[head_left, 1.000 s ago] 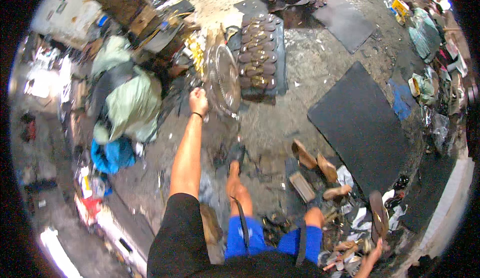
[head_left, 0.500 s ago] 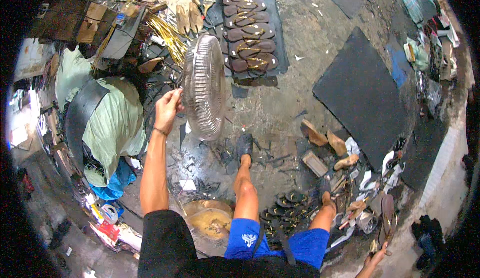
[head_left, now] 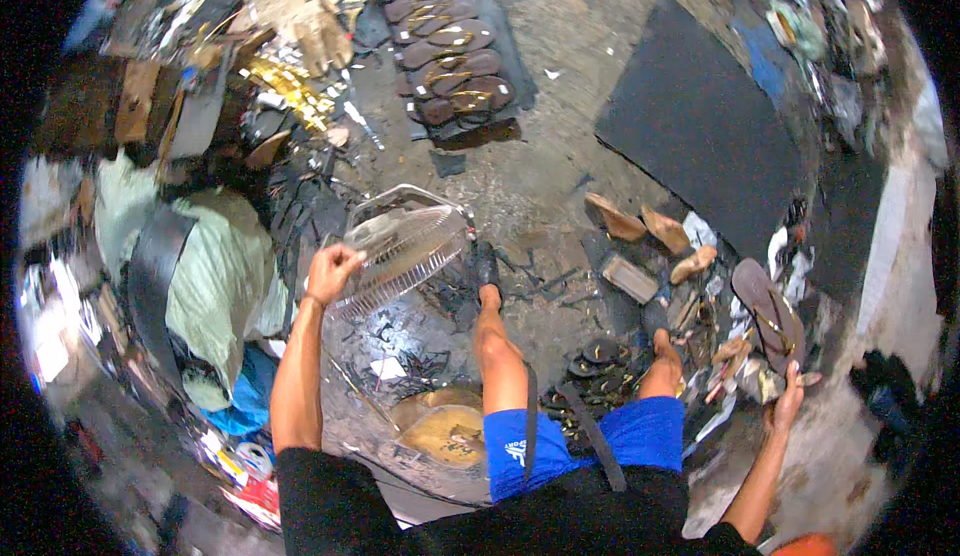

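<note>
My left hand (head_left: 330, 269) grips the rim of a round wire fan cage (head_left: 400, 248), held tilted low over the floor in front of my left knee. My right hand (head_left: 787, 403) is down at my right side with fingers spread, resting by a pile of scraps, just below a brown sandal (head_left: 768, 311). I sit with bare legs stretched forward, wearing blue shorts (head_left: 590, 436). A strap lies across my lap.
A dark tray of several brown sandals (head_left: 450, 56) lies ahead. A large black rubber sheet (head_left: 700, 126) is to the right. Sandal soles (head_left: 640, 226) and a small block (head_left: 630, 278) sit nearby. Green cloth bundles (head_left: 210, 276) are at left, a round yellowish board (head_left: 445, 431) below.
My left hand has pulled the fan cage toward me and lowered it, tilting it from upright to nearly flat. The view has swung down toward my legs.
</note>
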`<move>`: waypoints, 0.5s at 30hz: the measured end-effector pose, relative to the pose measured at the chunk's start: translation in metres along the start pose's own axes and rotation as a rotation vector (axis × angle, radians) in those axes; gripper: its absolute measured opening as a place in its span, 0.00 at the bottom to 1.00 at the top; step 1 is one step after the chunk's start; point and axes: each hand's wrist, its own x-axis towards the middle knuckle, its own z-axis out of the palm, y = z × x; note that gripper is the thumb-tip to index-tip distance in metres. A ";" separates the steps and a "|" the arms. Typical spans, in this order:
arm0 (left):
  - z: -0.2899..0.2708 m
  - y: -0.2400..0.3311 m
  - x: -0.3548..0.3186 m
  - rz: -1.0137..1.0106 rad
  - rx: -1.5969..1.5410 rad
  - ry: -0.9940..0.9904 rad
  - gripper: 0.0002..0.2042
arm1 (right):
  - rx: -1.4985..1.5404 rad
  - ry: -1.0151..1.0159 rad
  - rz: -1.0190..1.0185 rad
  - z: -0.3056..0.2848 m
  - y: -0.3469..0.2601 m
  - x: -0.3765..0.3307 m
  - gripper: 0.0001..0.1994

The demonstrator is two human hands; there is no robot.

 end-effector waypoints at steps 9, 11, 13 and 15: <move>0.049 0.024 -0.011 -0.014 0.075 0.021 0.13 | 0.072 0.229 0.070 -0.051 0.059 -0.022 0.24; 0.048 0.003 -0.013 0.027 0.027 0.031 0.11 | 0.172 0.243 0.065 -0.071 0.062 -0.032 0.22; 0.046 -0.012 -0.005 0.159 0.062 0.070 0.11 | 0.218 0.337 0.062 -0.099 0.077 -0.044 0.17; 0.048 -0.014 -0.003 0.186 0.243 0.082 0.12 | 0.263 0.464 0.040 -0.119 0.096 -0.059 0.19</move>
